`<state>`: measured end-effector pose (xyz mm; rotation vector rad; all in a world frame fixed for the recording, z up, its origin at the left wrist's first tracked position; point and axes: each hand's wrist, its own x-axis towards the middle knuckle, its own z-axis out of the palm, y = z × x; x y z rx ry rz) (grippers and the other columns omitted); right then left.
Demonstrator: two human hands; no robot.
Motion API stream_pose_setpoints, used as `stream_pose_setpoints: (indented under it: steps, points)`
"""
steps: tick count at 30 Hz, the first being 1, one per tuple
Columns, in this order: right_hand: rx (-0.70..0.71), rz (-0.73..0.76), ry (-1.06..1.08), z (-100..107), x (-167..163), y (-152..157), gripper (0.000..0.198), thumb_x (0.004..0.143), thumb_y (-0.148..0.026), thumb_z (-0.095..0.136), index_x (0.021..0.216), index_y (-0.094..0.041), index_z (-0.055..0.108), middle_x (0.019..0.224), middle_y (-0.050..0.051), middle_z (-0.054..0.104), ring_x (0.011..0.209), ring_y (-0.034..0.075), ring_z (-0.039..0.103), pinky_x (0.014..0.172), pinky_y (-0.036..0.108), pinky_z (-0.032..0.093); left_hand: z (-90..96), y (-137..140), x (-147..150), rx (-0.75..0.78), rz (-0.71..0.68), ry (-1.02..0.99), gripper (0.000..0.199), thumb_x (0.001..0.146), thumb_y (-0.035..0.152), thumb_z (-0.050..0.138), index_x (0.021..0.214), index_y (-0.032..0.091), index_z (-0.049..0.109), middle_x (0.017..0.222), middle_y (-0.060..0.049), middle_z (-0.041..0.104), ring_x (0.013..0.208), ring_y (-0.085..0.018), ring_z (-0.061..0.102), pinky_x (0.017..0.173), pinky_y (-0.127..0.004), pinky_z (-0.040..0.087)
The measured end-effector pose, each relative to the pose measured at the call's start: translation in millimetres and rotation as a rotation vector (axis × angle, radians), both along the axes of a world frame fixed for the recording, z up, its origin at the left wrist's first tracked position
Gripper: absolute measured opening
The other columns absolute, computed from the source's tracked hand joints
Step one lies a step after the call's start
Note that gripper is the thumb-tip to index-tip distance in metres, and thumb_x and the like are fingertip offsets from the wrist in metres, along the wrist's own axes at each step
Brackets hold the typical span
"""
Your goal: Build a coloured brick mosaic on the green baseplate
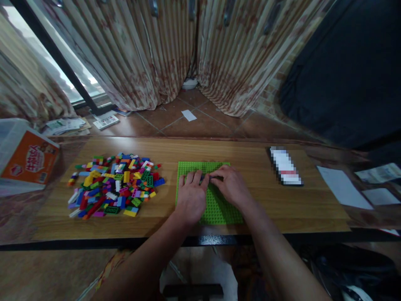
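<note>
A green studded baseplate [219,211] lies on the wooden table in front of me. My left hand [192,196] rests over its left part, fingers stretched out and lying flat, with the thumb close to the right fingertips. Over the plate's upper right, my right hand [232,186] has thumb and forefinger pinched together near the left thumb. Something small and dark shows between the fingertips, too small to make out. Both hands hide much of the plate's upper half. To the left spreads a heap of loose building bricks [115,184] in many colours.
A phone [285,166] lies on the right side of the wooden table [263,209]. Left of the table stands a clear plastic box [15,133] with an orange label. Papers [343,186] lie beyond the table's right end, and curtains [140,54] hang behind.
</note>
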<state>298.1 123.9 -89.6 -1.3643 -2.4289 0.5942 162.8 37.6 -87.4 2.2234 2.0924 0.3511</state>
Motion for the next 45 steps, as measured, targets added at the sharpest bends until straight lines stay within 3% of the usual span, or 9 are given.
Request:
stream_pose_setpoints:
  steps: [10,19,23,27,33,39,45]
  points:
    - [-0.029,-0.038,0.029,-3.7,5.1,8.8,0.012,0.079,-0.032,0.071,0.090,-0.031,0.076,0.092,0.004,0.062,0.094,0.022,0.053,0.087,0.040,0.040,1.0,0.7,15.0,-0.051,-0.017,0.068,0.046,0.092,0.010,0.029,0.134,0.012,0.048,0.139,-0.015,0.049,0.126,-0.030,0.042,0.108,-0.063,0.024]
    - [0.032,-0.073,0.145,-14.5,7.4,-0.3,0.014,0.080,-0.032,0.070,0.093,-0.033,0.075,0.098,0.004,0.061,0.100,0.022,0.053,0.093,0.044,0.037,-14.9,0.2,0.8,0.040,-0.024,-0.087,0.049,0.084,0.009,0.044,0.133,0.015,0.049,0.137,-0.014,0.051,0.125,-0.029,0.045,0.103,-0.050,0.038]
    - [-0.038,-0.022,0.238,-11.6,16.0,2.1,0.029,0.074,-0.028,0.074,0.102,-0.028,0.072,0.101,0.004,0.063,0.099,0.021,0.056,0.092,0.041,0.042,-17.8,2.9,-6.8,0.117,0.005,-0.265,0.052,0.081,0.005,0.044,0.132,0.012,0.050,0.136,-0.016,0.050,0.124,-0.028,0.047,0.105,-0.046,0.040]
    - [-0.098,-0.016,0.328,-6.9,27.0,6.8,0.024,0.079,-0.027,0.066,0.102,-0.024,0.071,0.102,0.005,0.066,0.096,0.020,0.061,0.089,0.038,0.046,-10.4,9.8,-22.4,0.199,0.116,-0.499,0.052,0.079,0.001,0.040,0.129,0.013,0.052,0.129,-0.014,0.056,0.120,-0.024,0.052,0.105,-0.043,0.043]
    - [0.034,-0.108,0.417,-5.8,25.2,7.7,0.019,0.084,-0.033,0.059,0.092,-0.022,0.072,0.096,0.006,0.067,0.094,0.021,0.062,0.089,0.040,0.047,5.5,11.7,-78.3,0.243,0.266,-0.654,0.036,0.083,0.011,0.041,0.112,0.015,0.062,0.101,-0.008,0.070,0.094,-0.020,0.066,0.089,-0.035,0.052]
    - [0.047,-0.012,0.262,-7.2,9.7,1.3,0.020,0.082,-0.037,0.062,0.095,-0.025,0.072,0.099,0.006,0.065,0.098,0.023,0.058,0.091,0.044,0.045,22.5,-6.4,-130.0,0.106,0.229,-0.489,0.025,0.081,0.016,0.044,0.092,0.018,0.067,0.090,-0.003,0.071,0.084,-0.018,0.066,0.079,-0.029,0.051]
    - [0.078,0.023,0.122,-14.7,5.1,1.6,0.017,0.081,-0.036,0.063,0.091,-0.028,0.075,0.100,0.007,0.061,0.094,0.024,0.056,0.087,0.045,0.045,34.2,-20.3,-130.2,-0.062,0.101,-0.281,0.023,0.073,0.013,0.055,0.089,0.022,0.068,0.090,-0.002,0.070,0.091,-0.019,0.063,0.083,-0.029,0.049]
